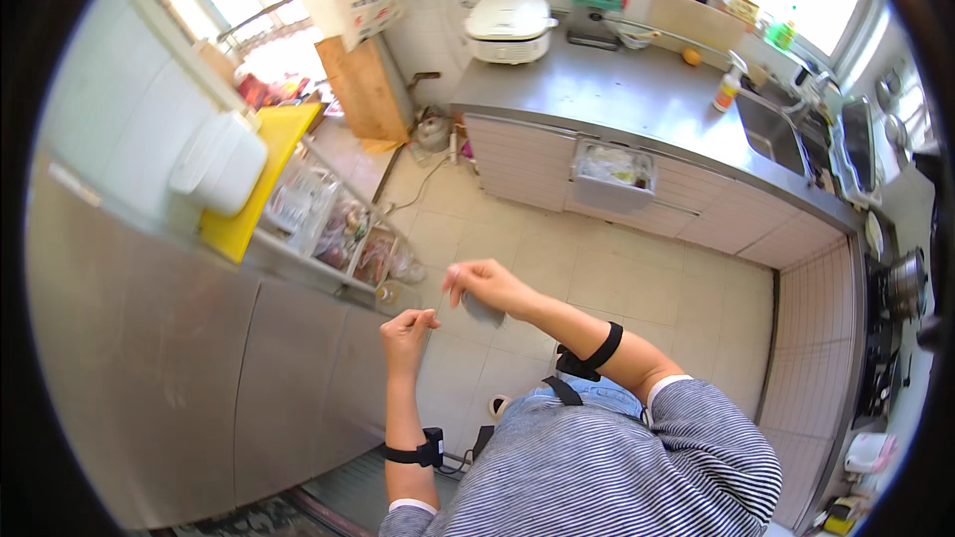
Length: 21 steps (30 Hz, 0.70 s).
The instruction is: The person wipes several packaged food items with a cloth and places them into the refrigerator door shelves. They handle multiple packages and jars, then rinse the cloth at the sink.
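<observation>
My left hand (pixel 409 332) is raised in front of my body, its fingers curled in, beside the brushed-metal doors of a cabinet or fridge (pixel 283 380). Anything inside the curl is hidden. Slightly farther forward, my right hand (pixel 485 287) is bent at the wrist and blurred, with its fingertips pointing down and left. A grey thing (pixel 485 311) shows just under that palm; whether I hold it or it lies beyond the hand cannot be told. The two hands are close but apart, above the tiled floor (pixel 537 268).
A steel counter (pixel 597 89) carries a white lidded appliance (pixel 509 28), a spray bottle (pixel 729 86) and a sink (pixel 768 133). A plastic bin (pixel 613 190) hangs on the cabinet front. At left stand a storage rack (pixel 347 235) and a yellow board (pixel 231 227) bearing a white container (pixel 224 164).
</observation>
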Tool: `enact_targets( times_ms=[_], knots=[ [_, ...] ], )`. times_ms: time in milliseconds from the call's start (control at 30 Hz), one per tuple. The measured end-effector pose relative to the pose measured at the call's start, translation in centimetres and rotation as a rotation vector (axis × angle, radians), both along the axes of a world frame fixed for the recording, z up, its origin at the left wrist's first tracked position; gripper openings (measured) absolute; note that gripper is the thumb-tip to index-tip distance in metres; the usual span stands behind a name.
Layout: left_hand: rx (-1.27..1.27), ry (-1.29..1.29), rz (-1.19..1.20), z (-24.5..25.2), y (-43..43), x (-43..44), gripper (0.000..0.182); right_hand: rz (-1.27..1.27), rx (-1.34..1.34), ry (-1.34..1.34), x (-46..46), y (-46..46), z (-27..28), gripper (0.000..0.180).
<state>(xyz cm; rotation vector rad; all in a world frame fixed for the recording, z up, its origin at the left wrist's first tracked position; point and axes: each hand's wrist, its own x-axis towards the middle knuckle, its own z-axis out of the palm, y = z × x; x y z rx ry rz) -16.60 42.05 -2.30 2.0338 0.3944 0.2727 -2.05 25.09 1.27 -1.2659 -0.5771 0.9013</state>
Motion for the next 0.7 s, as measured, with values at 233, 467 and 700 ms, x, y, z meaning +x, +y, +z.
enact_targets(
  times_ms=[233, 467, 700],
  knots=[
    [-0.585, -0.119, -0.325, 0.6, -14.1, 15.9, 0.047, -0.478, 0.213, 0.310, 9.5, -11.5, -0.7, 0.033],
    [-0.628, -0.003, -0.464, 1.1, -21.5, 25.9, 0.035, -0.561, 0.238, 0.007, 14.3, -20.6, -0.6, 0.051],
    [-0.745, -0.004, -0.623, 1.7, -28.0, 34.6, 0.038, -0.983, -0.067, -0.343, 18.3, -25.2, -1.8, 0.048]
  ],
)
